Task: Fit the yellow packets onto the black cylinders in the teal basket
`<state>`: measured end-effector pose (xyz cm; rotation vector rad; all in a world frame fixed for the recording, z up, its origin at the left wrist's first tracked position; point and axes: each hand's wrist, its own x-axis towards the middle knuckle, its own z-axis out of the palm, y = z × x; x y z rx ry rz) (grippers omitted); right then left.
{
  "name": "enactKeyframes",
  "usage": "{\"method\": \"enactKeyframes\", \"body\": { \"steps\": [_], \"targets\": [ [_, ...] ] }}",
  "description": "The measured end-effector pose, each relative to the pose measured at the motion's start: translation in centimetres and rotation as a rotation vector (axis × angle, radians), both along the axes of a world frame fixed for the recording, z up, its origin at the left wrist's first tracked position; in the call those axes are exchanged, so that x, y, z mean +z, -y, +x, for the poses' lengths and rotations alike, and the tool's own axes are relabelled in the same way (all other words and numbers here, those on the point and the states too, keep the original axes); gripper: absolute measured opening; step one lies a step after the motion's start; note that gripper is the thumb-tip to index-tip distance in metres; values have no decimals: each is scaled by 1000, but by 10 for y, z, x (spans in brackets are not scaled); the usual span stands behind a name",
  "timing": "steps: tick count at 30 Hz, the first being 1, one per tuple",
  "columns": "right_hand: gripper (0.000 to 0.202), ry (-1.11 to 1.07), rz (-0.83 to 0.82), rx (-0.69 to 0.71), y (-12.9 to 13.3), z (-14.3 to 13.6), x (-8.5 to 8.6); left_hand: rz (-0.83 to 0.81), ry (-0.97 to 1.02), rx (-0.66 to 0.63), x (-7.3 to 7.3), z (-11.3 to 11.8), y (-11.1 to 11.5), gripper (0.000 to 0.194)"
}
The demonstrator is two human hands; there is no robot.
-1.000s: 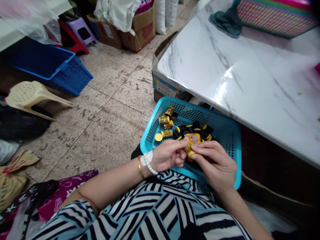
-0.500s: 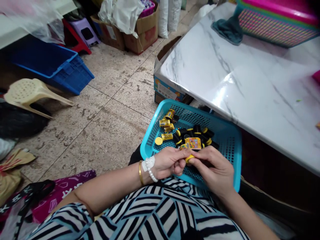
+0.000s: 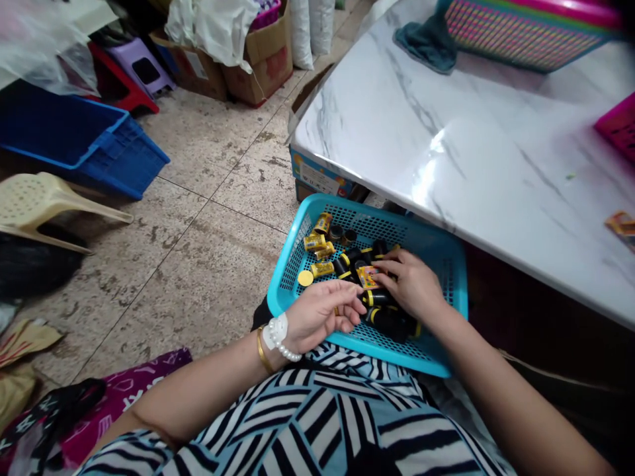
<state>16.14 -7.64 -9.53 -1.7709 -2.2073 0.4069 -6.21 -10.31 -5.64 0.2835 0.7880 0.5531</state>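
A turquoise plastic basket [image 3: 284, 264] rests at my lap. In it lie several small black containers with yellow bands [image 3: 380, 299], several yellow-labelled cylinders [image 3: 322, 268] and a yellow disc [image 3: 305, 277]. My left hand [image 3: 325, 311] is over the basket's near side, thumb and fingers pressed together; whatever is between them is hidden. Reaching in from the right, my right hand [image 3: 411, 281] has its fingers stretched and apart, the tips at a small colourful yellow-orange packet [image 3: 368, 277] on top of the black containers. I cannot tell whether it touches the packet.
A white marbled table [image 3: 367, 119] stands ahead to the right, with a dark cloth [image 3: 427, 47] and a pink-rimmed basket [image 3: 520, 36] on it. Boxes [image 3: 320, 175] sit below its corner. On the left are a cream stool [image 3: 44, 198] and a blue crate [image 3: 119, 152].
My right hand has left the yellow-capped piece that both hands were at and moved forward over the packet. My left hand stays closed. The view has shifted slightly.
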Motion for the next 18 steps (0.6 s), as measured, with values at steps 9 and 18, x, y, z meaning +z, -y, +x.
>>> {"method": "enactKeyframes", "body": {
  "steps": [9,18],
  "targets": [
    [10,-105,-156,-73,-6,6,4,286,-257,-77,7,9,-18,39],
    [16,-226,-98,-158,-7,11,10,278,-333,-48,-4,4,-28,35]
  ]
}}
